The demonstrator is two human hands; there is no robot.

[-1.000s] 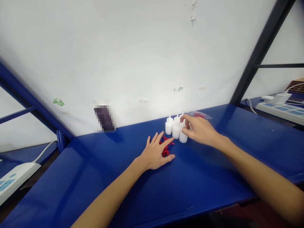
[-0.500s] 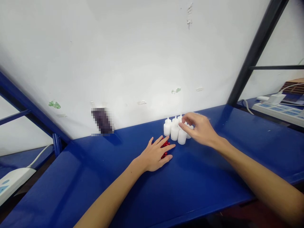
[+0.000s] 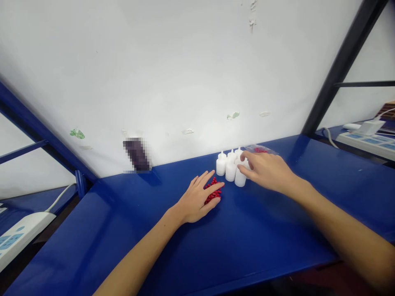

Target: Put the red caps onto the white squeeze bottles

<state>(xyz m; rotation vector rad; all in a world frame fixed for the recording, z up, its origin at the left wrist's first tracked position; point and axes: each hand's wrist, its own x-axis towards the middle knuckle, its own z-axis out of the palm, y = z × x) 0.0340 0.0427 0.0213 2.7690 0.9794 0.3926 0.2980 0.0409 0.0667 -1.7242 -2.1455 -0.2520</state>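
Observation:
My left hand (image 3: 196, 200) lies with its fingers spread over and beside a pile of small red pieces (image 3: 215, 191), partly covering them. Several white squeeze bottles (image 3: 230, 171) with thin nozzles stand upright in a close group just beyond the pile. At the right of the group, the fingers and thumb of my right hand (image 3: 267, 169) curl around the top of the front bottle (image 3: 240, 177). That bottle's nozzle and some bottles behind are hidden by the hand.
A clear plastic bag (image 3: 261, 149) with red pieces inside lies behind my right hand. The blue table (image 3: 129, 222) meets a white wall. White power strips (image 3: 24, 232) lie at far left and at far right (image 3: 370, 142). A pixelated dark object (image 3: 138, 154) leans on the wall.
My right hand has come lower on the front bottle. My left hand has drawn slightly left, uncovering more red pieces. The view has shifted a little, and the plastic bag shows more.

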